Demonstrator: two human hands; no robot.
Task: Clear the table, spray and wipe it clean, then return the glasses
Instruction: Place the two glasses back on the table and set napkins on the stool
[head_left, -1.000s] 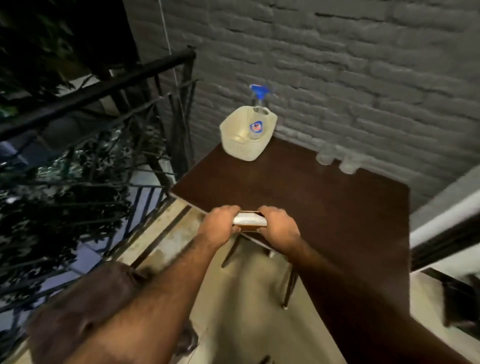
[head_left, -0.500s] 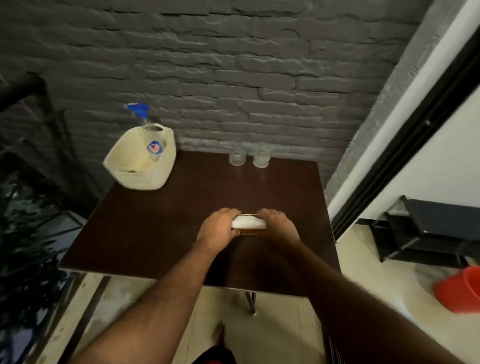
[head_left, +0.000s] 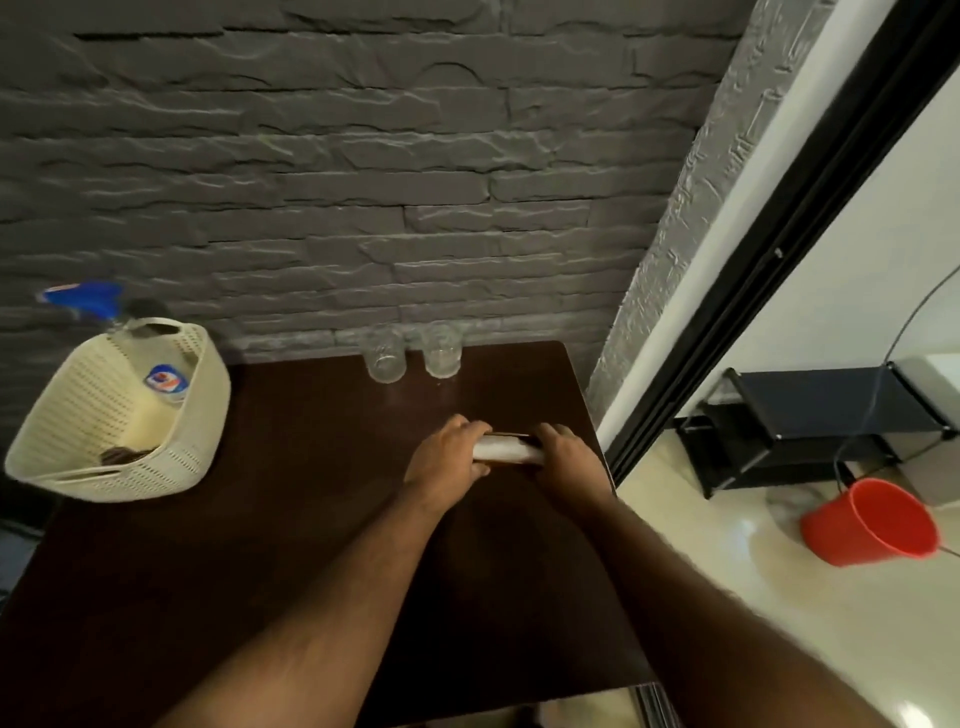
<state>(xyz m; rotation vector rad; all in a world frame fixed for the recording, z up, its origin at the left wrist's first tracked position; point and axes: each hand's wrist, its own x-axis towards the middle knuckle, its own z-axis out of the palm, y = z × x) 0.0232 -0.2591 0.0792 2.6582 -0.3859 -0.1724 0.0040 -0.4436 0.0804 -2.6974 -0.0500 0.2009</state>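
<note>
Both hands, left hand (head_left: 447, 457) and right hand (head_left: 566, 460), grip a white object (head_left: 506, 453) over the table (head_left: 311, 519); two glasses (head_left: 413, 353) stand at its far edge.

Both bare forearms reach up from the bottom of the frame and meet near its centre. The left hand (head_left: 451, 457) and right hand (head_left: 567, 462) sit knuckles-up, side by side, fingers curled in a grip around something whitish between them.
</note>
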